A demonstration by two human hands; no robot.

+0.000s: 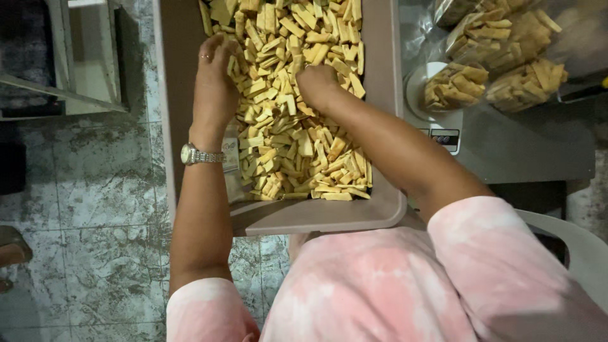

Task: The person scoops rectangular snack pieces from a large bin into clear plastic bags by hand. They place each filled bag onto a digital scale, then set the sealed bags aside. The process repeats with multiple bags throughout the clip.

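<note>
Biscuit sticks (297, 126), pale yellow and cut short, lie heaped in a large brown tub (316, 218) in front of the seated person. Both hands are down among them. The left hand (214, 82), with a ring and a silver wristwatch (199, 154), rests flat at the heap's left edge, fingers loosely spread. The right hand (316, 82) is curled into the pile, clenched around some sticks. Right of the tub, a small scale (443, 120) carries clear bags of sticks (494, 63).
</note>
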